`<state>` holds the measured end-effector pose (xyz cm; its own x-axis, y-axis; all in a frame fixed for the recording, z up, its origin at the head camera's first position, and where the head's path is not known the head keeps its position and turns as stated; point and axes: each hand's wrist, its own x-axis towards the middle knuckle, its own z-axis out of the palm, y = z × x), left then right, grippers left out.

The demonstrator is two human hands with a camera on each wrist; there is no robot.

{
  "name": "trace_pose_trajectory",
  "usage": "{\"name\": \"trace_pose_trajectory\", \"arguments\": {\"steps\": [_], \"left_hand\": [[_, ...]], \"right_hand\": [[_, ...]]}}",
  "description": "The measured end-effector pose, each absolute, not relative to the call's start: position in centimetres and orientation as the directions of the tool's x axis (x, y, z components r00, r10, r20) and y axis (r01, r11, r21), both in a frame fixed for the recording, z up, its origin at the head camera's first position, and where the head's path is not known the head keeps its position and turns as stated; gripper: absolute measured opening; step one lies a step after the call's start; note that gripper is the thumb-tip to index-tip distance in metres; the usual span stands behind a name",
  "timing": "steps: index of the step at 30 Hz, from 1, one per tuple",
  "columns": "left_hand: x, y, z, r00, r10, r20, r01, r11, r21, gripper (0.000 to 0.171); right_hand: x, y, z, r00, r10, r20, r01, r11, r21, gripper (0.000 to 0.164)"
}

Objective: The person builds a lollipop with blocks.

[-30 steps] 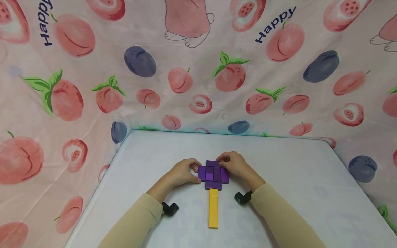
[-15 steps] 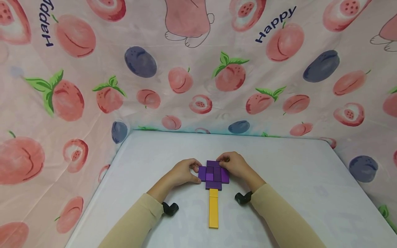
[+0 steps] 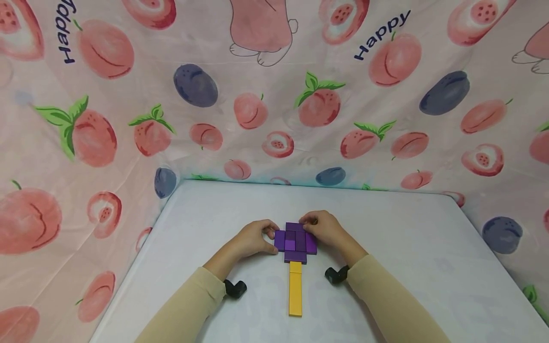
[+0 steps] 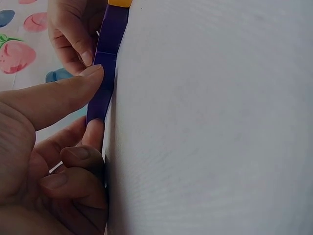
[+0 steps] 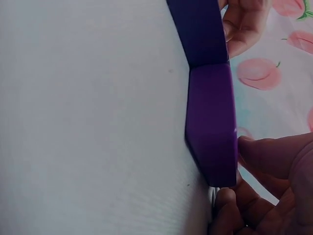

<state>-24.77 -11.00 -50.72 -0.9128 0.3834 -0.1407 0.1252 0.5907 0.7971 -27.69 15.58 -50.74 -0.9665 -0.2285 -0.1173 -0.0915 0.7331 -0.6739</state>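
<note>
Flat purple blocks lie together on the white table, forming a cross-like cluster around darker centre blocks (image 3: pixel 300 242). My left hand (image 3: pixel 252 239) pinches the left purple block (image 3: pixel 279 241) by its ends; the left wrist view has the thumb at one end and a fingertip at the other. On the far right side, my right hand (image 3: pixel 327 231) has its thumb and fingers curled at the right purple block (image 5: pixel 212 107), close to the top purple block (image 3: pixel 294 226). Below the bottom purple block (image 3: pixel 295 257) runs a stem: a short yellow block (image 3: pixel 295 267) and a long yellow block (image 3: pixel 295 294).
The white table (image 3: pixel 193 205) extends around the blocks on all sides. A fruit-patterned cloth (image 3: pixel 266 109) hangs behind it and along the sides. Black wrist cameras, the left camera (image 3: pixel 235 289) and the right camera (image 3: pixel 336 275), stick out inward from the sleeves.
</note>
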Motion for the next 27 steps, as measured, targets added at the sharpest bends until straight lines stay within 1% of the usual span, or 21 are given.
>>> {"name": "trace_pose_trajectory", "arguments": {"steps": [8, 15, 27], "left_hand": [[-24.8, -11.0, -50.7, -0.913, 0.382, -0.14, 0.124, 0.588, 0.8, 0.062], [-24.8, -11.0, -50.7, -0.913, 0.381, -0.147, 0.115, 0.586, 0.802, 0.064], [-24.7, -11.1, -50.8, -0.912, 0.385, -0.141, 0.119, 0.578, 0.807, 0.067]], "right_hand": [[-27.2, 15.8, -50.1, -0.968, -0.221, -0.121, -0.075, 0.71, -0.7, 0.024], [-26.6, 16.0, -49.7, -0.969, -0.223, -0.106, -0.087, 0.708, -0.7, 0.026], [-24.9, 17.3, -49.4, -0.973, -0.175, -0.147, -0.029, 0.732, -0.681, 0.033]]}}
